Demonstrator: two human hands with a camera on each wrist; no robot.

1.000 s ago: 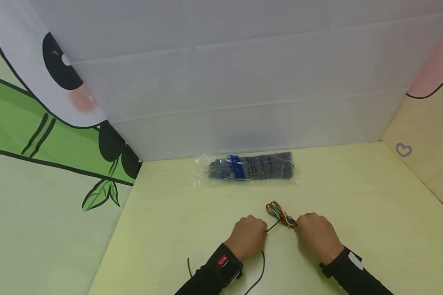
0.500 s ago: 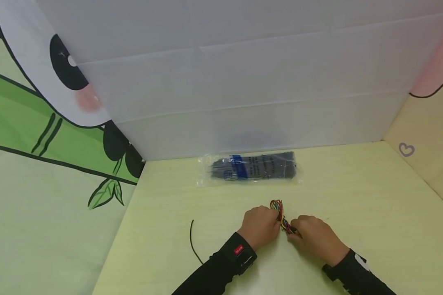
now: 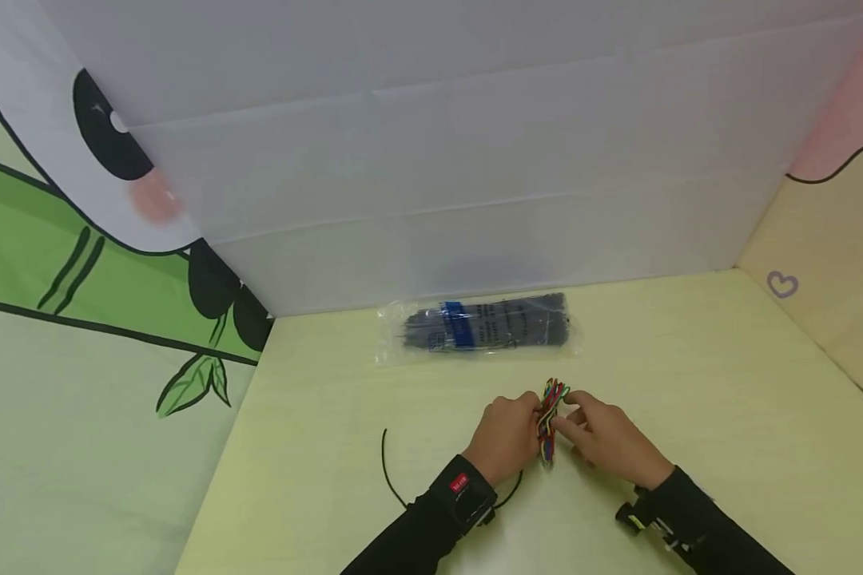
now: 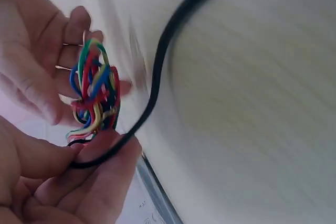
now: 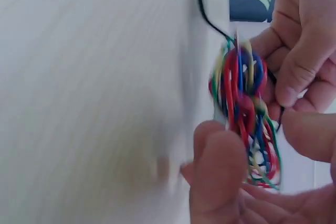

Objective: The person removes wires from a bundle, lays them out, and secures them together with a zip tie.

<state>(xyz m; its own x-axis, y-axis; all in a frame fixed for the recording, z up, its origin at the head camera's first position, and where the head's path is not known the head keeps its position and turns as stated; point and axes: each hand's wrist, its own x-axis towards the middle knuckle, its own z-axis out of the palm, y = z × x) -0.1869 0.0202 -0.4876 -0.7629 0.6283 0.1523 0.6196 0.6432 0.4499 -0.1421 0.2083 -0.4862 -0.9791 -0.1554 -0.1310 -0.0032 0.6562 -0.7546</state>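
- Head view: with wire bundle [image 3: 549, 423] between left hand [image 3: 503, 435] and right hand [image 3: 607, 439], over table [image 3: 302, 447], probably for access from both sides.
- Left wrist view: pinching black cord [image 4: 157, 72] in left hand, likely to steady wire bundle.
- Right wrist view: right hand spread around wire bundle, perhaps to spare loops; contact unclear.
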